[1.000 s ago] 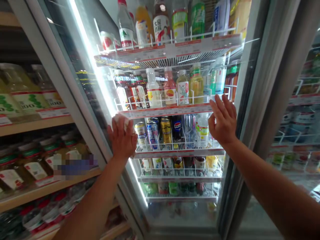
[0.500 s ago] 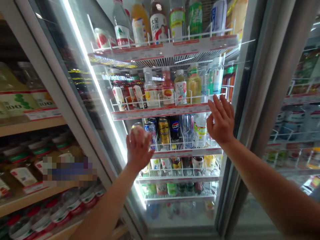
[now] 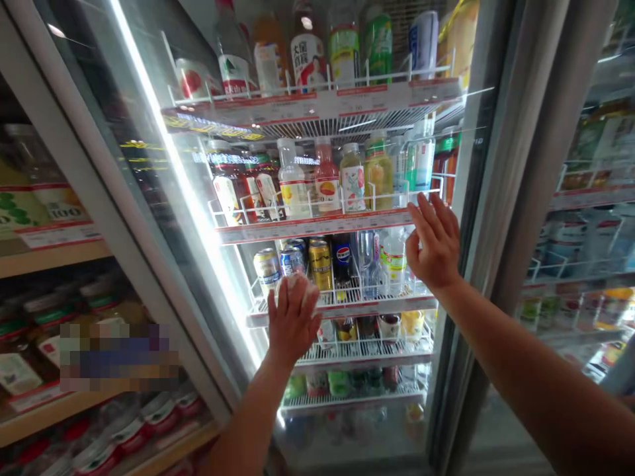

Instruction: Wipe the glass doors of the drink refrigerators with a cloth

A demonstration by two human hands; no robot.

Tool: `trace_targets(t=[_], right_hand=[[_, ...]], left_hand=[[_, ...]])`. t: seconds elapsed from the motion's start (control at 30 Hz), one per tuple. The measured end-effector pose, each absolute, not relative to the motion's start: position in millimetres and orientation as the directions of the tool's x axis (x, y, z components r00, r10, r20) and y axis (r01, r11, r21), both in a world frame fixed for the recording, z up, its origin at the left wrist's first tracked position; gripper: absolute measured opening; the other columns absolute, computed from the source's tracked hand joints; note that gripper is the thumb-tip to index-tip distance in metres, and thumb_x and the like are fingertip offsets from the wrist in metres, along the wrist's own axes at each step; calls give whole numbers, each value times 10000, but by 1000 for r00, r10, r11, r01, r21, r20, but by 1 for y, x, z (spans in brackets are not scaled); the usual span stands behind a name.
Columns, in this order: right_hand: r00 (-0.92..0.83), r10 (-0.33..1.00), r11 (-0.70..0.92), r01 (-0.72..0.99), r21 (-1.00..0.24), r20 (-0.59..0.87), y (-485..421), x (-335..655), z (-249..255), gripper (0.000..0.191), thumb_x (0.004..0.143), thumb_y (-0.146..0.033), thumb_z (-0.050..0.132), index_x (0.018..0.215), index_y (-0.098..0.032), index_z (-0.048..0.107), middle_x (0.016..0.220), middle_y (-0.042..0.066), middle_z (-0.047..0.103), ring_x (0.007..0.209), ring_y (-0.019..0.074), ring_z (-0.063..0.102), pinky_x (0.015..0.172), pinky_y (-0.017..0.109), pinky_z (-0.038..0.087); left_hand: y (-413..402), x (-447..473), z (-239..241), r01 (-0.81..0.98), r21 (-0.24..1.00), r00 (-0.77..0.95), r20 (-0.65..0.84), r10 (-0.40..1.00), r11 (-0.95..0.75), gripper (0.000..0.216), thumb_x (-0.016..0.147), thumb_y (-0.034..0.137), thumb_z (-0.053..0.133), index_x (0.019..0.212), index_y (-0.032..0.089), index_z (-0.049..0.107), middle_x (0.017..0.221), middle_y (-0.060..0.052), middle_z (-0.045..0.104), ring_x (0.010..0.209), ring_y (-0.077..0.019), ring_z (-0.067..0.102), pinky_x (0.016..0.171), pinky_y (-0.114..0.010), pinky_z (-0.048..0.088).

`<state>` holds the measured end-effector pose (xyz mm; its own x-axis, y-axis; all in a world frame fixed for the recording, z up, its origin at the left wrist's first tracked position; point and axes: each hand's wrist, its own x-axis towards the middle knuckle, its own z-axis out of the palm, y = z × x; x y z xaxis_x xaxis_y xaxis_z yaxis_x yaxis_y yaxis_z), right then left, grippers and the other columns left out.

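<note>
Glass door [image 3: 208, 218] mid-wipe: left hand [image 3: 294, 322] presses a white cloth [image 3: 301, 285] flat, right hand [image 3: 432, 242] braces, fingers spread; lower pane looks next.

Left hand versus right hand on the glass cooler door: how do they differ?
The left hand presses a white crumpled cloth low on the glass cooler door; the right hand sits higher, bare, with its fingers spread. Both lie flat against the glass.

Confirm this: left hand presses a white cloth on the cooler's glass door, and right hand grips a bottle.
Not quite. In the head view the right hand lies flat and open on the glass door, gripping no bottle. The left hand does press a white cloth there.
</note>
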<state>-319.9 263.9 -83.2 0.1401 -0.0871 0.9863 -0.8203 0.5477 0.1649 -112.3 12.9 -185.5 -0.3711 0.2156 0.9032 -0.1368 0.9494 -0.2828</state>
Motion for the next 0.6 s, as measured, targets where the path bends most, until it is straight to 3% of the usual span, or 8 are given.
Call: trace_targets(t=[0.13,0.3,0.4,0.53,0.6], right_hand=[[143,-90,573,-802,169,986,264,-321,-82,748,929,-110,426,1605,-347,213,1579,22,457,1489,276,383,1170,553,395],[189,-95,600,-773,208,977,265,-322,-85,763,935,-186,494,1617,-314,176,1589,53,443,1475,285,403,1169,518,364],[196,-145,579,-778,244,970,257,-309,-104,797,946,-276,531,1621,-346,113,1623,41,386,1447,287,442,1160,496,347],[233,-375,339,-867,367,897,225,-262,-148,733,988,-332,489,1625,-302,129,1555,27,489,1386,215,512,1125,388,393],[154,-394,314,-904,291,906,207,-238,-170,652,1002,-307,450,1613,-254,228,1534,44,514,1405,236,489,1106,390,411]], left_hand=[[32,-127,-179,-120,-89,-260,964,55,989,732,1002,276,409,1627,231,30,1690,-91,-4,1554,-365,-44,1229,-677,69],[75,-148,-170,103,-149,-373,911,178,983,653,1043,426,280,1621,307,-1,1686,-100,-92,1545,-388,-77,1187,-699,199],[95,-156,-168,177,-89,-366,918,149,980,640,1043,494,145,1617,287,-48,1681,-121,-111,1542,-378,-101,1197,-700,183],[99,-152,-169,219,-90,-363,917,167,972,639,1031,477,61,1597,274,-155,1689,-114,-59,1561,-300,-12,1237,-609,231],[87,-142,-175,218,-121,-360,912,195,968,638,1031,469,62,1598,273,-155,1692,-101,-37,1562,-260,66,1230,-529,310]])
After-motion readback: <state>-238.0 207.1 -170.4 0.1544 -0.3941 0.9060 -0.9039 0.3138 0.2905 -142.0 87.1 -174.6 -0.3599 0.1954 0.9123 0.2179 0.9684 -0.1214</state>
